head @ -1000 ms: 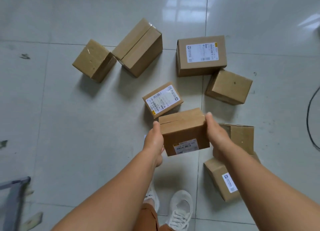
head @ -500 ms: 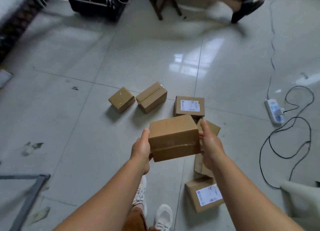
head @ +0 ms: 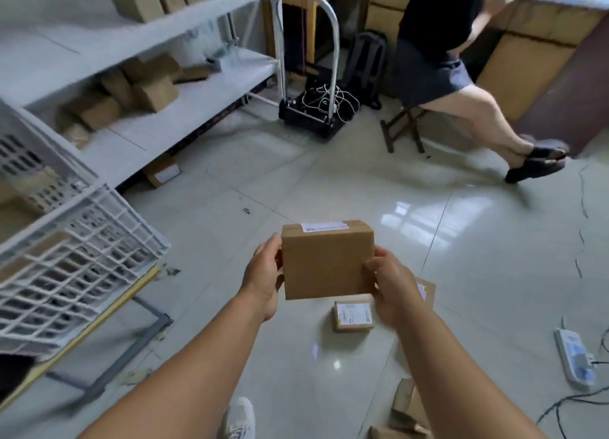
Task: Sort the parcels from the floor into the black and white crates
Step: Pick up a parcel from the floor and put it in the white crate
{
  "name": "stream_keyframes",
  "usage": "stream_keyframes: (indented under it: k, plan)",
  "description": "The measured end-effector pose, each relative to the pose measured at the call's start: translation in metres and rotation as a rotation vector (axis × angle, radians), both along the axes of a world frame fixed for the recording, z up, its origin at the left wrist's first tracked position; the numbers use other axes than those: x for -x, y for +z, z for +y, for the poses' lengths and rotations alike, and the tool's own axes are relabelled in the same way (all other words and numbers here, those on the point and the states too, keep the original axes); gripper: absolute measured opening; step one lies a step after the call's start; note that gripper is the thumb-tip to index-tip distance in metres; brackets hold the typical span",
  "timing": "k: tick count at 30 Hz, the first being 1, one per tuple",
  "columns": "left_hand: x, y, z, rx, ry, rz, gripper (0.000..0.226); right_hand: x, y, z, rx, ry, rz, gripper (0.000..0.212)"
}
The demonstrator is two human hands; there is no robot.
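I hold a brown cardboard parcel (head: 326, 260) in front of me above the floor, its white label on the top face. My left hand (head: 265, 274) grips its left side and my right hand (head: 393, 287) grips its lower right corner. A white lattice crate (head: 75, 257) stands at the left on a low frame, with brown parcels inside. A smaller labelled parcel (head: 352, 315) lies on the floor just below the held one. Another parcel (head: 426, 290) shows behind my right hand. The black crate shows only as a dark corner (head: 13, 372) at the lower left.
White shelves (head: 184, 109) with several cardboard boxes run along the left wall. A hand truck (head: 316, 109) with cables stands ahead. A seated person's legs (head: 478, 119) stretch across the upper right. A power strip (head: 575, 359) and cables lie at the right. More cardboard (head: 402, 412) lies by my feet.
My view has swung up and to the left, from the parcels on the floor to the white crate and shelves. The parcel has risen and turned so its plain side faces me.
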State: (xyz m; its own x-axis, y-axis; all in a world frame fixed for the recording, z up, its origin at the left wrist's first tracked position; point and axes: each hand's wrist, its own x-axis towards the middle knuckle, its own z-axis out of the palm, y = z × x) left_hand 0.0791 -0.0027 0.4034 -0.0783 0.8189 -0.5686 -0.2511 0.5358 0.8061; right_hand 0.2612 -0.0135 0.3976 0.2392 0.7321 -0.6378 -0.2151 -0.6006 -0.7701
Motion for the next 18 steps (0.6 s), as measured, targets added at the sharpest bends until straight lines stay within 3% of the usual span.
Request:
stream_keyframes:
  k: [3,14,18]
  plan:
    - [0.028,0.035,-0.004,-0.098,0.05,-0.024,0.029,0.03,0.027,0.005,-0.073,0.04,0.013,0.057]
    - [0.167,0.122,-0.014,-0.368,0.199,0.021,0.038,0.178,0.109,0.022,-0.273,0.167,0.063,0.058]
    - [0.231,0.145,-0.016,-0.431,0.29,0.068,0.026,0.245,0.139,0.029,-0.38,0.277,0.09,0.055]
